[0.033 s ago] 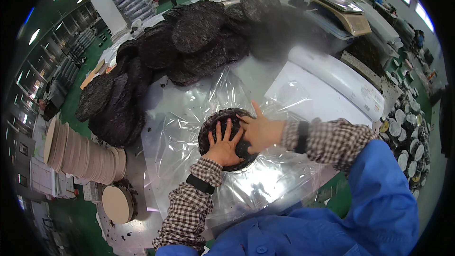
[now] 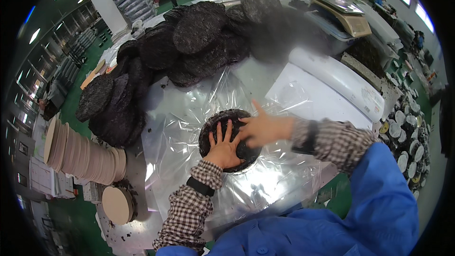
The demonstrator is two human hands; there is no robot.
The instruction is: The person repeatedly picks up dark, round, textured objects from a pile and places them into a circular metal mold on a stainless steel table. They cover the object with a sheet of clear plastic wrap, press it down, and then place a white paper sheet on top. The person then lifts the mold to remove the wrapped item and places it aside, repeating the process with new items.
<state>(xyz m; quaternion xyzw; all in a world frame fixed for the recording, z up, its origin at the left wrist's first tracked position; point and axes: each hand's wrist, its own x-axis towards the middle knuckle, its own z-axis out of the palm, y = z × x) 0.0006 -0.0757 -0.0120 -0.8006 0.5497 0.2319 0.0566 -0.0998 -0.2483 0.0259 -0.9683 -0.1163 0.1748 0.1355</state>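
A round, dark, pressed cake (image 2: pixel 250 153) that looks like dried seaweed lies on crinkled clear plastic film (image 2: pixel 177 135) in the middle of the table. My left hand (image 2: pixel 224 152) rests flat on the cake with its fingers spread. From the right, my right hand (image 2: pixel 269 129) reaches over the cake's right edge, fingers apart and blurred by motion. Its fingertips are near those of my left hand; whether they touch the cake, I cannot tell. Neither hand grips anything. Much of the cake is hidden under the hands.
More dark round cakes (image 2: pixel 199 31) are heaped at the back and left. Pale round boards (image 2: pixel 85 156) form a leaning stack at the left, with another disc (image 2: pixel 117 205) nearby. A white roll (image 2: pixel 336 81) lies right of the film; a scale (image 2: pixel 348 21) stands behind it.
My right hand has shifted a little to the right and is blurred. My left hand stays flat on the cake.
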